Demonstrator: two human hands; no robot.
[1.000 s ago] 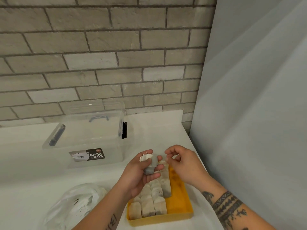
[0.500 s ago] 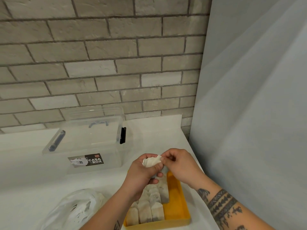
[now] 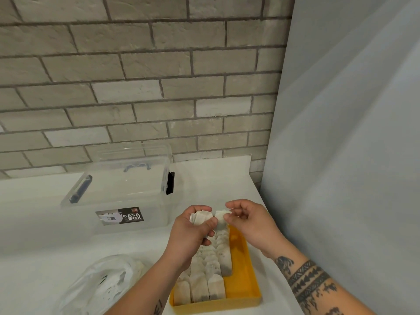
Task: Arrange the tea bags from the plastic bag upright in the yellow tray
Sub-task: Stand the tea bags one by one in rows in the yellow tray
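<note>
The yellow tray (image 3: 244, 276) lies on the white counter at bottom centre, its left part filled with rows of upright tea bags (image 3: 208, 285) and its right strip bare. Above its far end, my left hand (image 3: 191, 235) is closed around a small bunch of tea bags (image 3: 201, 218). My right hand (image 3: 252, 223) pinches the top of a single tea bag (image 3: 221, 220) that hangs just beside the bunch. The crumpled clear plastic bag (image 3: 100, 285) with more tea bags lies at the lower left.
A clear lidded storage box (image 3: 122, 192) labelled "CASA BOX" stands behind and left of the hands. A brick wall runs along the back of the counter. A grey panel (image 3: 341, 155) rises close on the right.
My hands have drawn slightly apart: the right hand now holds one tea bag separated from the bunch in the left. The view has shifted a little.
</note>
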